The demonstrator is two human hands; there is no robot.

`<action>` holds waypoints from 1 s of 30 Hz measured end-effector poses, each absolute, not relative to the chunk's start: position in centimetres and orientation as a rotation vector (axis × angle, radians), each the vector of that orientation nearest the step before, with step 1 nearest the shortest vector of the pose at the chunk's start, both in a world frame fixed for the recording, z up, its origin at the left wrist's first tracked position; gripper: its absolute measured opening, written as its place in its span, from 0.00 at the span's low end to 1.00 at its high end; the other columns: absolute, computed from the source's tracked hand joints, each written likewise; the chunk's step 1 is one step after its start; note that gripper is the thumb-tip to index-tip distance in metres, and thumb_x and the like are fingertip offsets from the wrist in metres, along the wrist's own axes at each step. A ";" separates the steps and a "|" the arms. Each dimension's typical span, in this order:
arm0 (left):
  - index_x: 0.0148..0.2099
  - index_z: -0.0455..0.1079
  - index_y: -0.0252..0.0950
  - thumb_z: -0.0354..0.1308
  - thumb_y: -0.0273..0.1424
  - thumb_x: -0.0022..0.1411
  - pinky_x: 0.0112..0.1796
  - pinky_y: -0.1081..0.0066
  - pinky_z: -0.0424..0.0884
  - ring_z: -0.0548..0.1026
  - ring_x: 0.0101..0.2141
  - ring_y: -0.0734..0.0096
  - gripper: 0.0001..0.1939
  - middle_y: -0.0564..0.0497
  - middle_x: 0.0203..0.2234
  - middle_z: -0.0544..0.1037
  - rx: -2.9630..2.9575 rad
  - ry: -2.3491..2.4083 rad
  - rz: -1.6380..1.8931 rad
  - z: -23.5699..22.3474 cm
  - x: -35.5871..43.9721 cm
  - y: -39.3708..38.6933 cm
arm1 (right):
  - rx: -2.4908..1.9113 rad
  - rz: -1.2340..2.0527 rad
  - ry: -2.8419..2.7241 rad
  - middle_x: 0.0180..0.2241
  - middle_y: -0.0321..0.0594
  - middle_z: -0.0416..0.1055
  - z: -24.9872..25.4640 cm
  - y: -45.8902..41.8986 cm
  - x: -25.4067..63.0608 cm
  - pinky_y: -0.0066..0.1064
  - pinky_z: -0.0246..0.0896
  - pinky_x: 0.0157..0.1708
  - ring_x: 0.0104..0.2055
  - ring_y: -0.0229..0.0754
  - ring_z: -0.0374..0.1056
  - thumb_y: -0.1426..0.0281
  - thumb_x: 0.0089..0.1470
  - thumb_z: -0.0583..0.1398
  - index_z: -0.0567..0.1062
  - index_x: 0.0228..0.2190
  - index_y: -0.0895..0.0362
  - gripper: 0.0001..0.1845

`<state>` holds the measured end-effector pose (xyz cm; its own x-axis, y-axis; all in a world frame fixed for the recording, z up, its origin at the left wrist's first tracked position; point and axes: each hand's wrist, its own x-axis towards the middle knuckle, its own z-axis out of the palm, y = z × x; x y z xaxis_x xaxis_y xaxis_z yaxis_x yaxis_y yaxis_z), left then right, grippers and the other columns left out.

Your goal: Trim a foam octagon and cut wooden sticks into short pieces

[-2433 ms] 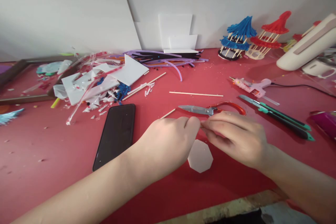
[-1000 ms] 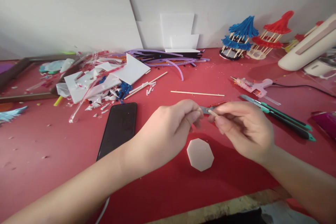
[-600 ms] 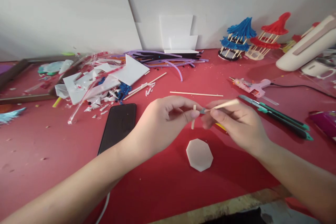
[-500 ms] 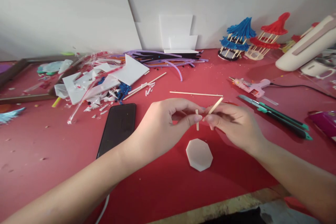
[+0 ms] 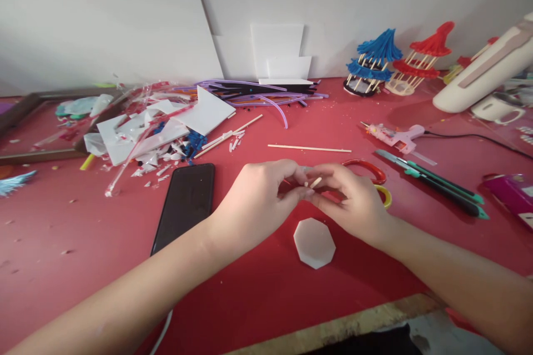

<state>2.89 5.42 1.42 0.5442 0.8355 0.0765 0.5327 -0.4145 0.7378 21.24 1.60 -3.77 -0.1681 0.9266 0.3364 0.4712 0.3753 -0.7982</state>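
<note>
My left hand (image 5: 262, 191) and my right hand (image 5: 353, 199) meet over the table, fingertips close together. Both are closed in a pinch around short wooden sticks (image 5: 315, 183); only pale ends show between the fingers, and the rest is hidden. Just below them a white octagonal piece (image 5: 314, 243) lies flat on the red tabletop. Scissors (image 5: 385, 197) with red and yellow handles are partly covered by my right hand. Beyond my fingers lies a longer thin wooden stick (image 5: 308, 148).
A phone (image 5: 183, 205) rests left of my hands, near scraps of white board (image 5: 208, 113). On the right are a utility knife (image 5: 433, 183), a pink glue gun (image 5: 395, 136) and a white mug (image 5: 495, 108). Blue (image 5: 370, 66) and red (image 5: 420, 61) pagoda models stand behind.
My hands have come together, and the two short sticks, earlier held apart and plainly visible, are now mostly hidden by fingers. My right hand has shifted left, showing more of the scissors' handles.
</note>
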 end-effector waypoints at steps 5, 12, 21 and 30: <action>0.44 0.71 0.39 0.56 0.22 0.60 0.35 0.75 0.73 0.79 0.33 0.74 0.11 0.56 0.35 0.81 2.090 1.046 0.553 1.3 2.6 5.7 | -1.187 0.490 -1.936 0.35 0.38 0.79 -4.1 1.9 21.3 0.28 0.73 0.36 0.38 0.41 0.77 0.74 0.55 0.61 0.69 0.37 0.53 0.08; 0.41 0.76 0.38 0.58 0.25 0.61 0.35 0.76 0.73 0.77 0.34 0.74 0.08 0.54 0.35 0.81 2.281 0.930 0.761 1.1 2.5 6.0 | -1.197 0.502 -2.016 0.34 0.38 0.79 -4.0 2.4 21.6 0.29 0.72 0.34 0.37 0.42 0.77 0.72 0.55 0.61 0.70 0.37 0.53 0.07; 0.35 0.73 0.36 0.58 0.27 0.62 0.33 0.77 0.73 0.77 0.32 0.75 0.03 0.53 0.31 0.79 2.071 0.977 0.793 2.5 2.5 5.6 | -1.282 0.546 -2.002 0.34 0.36 0.79 -4.1 2.4 21.3 0.30 0.72 0.35 0.35 0.41 0.77 0.72 0.53 0.61 0.70 0.38 0.53 0.08; 0.34 0.72 0.37 0.57 0.28 0.62 0.29 0.75 0.67 0.73 0.25 0.76 0.04 0.56 0.28 0.79 2.157 1.160 0.591 1.4 2.4 6.4 | -1.294 0.530 -1.817 0.35 0.36 0.80 -3.9 2.6 21.8 0.29 0.71 0.36 0.37 0.40 0.77 0.71 0.54 0.64 0.74 0.37 0.53 0.07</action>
<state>2.38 6.44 1.42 0.5159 0.8513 0.0953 0.5779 -0.4280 0.6949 21.81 2.55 -3.89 -0.1320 0.9164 0.3778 0.5694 0.3821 -0.7279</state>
